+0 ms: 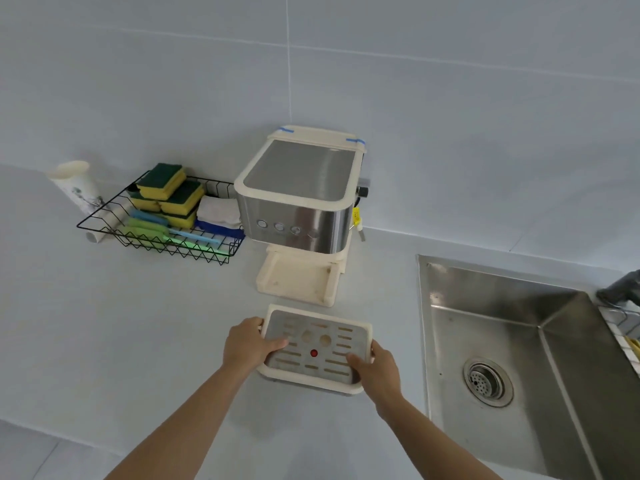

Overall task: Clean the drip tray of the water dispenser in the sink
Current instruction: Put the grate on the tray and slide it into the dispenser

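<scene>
The drip tray (317, 348) is cream plastic with a slotted metal grate and a red dot. I hold it just above the counter, a little in front of the dispenser (301, 199). My left hand (247, 344) grips its left edge with the thumb on the grate. My right hand (375, 367) grips its right front corner. The dispenser's cream base (298, 280) shows an empty slot. The steel sink (526, 362) lies to the right, with a round drain strainer (487, 381) in its floor.
A black wire basket (162, 233) left of the dispenser holds yellow-green sponges (166, 192), white and blue cloths (218, 213) and brushes. A white tube (78, 187) leans beside it. A dark faucket part (623, 289) and a rack edge (623, 327) sit at the sink's far right.
</scene>
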Available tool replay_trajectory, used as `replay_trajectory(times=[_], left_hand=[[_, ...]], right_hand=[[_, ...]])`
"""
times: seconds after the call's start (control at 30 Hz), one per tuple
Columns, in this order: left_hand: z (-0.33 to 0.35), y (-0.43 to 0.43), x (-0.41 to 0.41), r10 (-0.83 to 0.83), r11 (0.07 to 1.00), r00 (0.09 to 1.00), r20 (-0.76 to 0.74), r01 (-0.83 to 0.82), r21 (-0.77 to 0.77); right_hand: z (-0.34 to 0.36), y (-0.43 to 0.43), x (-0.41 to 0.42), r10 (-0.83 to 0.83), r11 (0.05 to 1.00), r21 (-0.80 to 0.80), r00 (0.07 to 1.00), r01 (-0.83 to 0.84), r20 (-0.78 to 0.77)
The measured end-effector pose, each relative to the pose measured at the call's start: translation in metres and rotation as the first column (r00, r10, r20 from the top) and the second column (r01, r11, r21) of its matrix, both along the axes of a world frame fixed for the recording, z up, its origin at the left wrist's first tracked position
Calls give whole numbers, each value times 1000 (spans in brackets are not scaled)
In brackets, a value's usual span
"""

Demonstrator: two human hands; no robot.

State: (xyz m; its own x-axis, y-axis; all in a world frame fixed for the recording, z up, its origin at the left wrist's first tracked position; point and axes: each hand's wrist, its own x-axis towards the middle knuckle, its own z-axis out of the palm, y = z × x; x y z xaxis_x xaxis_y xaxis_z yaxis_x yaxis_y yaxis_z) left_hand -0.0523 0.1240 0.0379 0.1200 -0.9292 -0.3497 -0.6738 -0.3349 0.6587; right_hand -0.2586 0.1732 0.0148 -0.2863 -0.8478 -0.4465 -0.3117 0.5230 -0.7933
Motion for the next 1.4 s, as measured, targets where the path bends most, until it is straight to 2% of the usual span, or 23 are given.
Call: replay_trajectory(times=[0.27, 0.6, 1.03, 1.4], left_hand=[[-4, -73, 42, -128, 992, 991, 43, 128, 6], [-12, -118, 50, -188, 981, 982, 27, 187, 44], [-24, -138, 45, -179, 975, 982, 52, 171, 139], [-24, -164, 34, -166, 981, 984, 70, 158, 114]], right_hand=[[5, -57, 50, -128, 992, 22, 992, 128, -7], [5, -96, 64, -210, 977, 27, 976, 212, -52], [-9, -121, 59, -148, 983, 98, 984, 157, -96], [-16, -154, 46, -72, 988, 124, 981, 95, -180]])
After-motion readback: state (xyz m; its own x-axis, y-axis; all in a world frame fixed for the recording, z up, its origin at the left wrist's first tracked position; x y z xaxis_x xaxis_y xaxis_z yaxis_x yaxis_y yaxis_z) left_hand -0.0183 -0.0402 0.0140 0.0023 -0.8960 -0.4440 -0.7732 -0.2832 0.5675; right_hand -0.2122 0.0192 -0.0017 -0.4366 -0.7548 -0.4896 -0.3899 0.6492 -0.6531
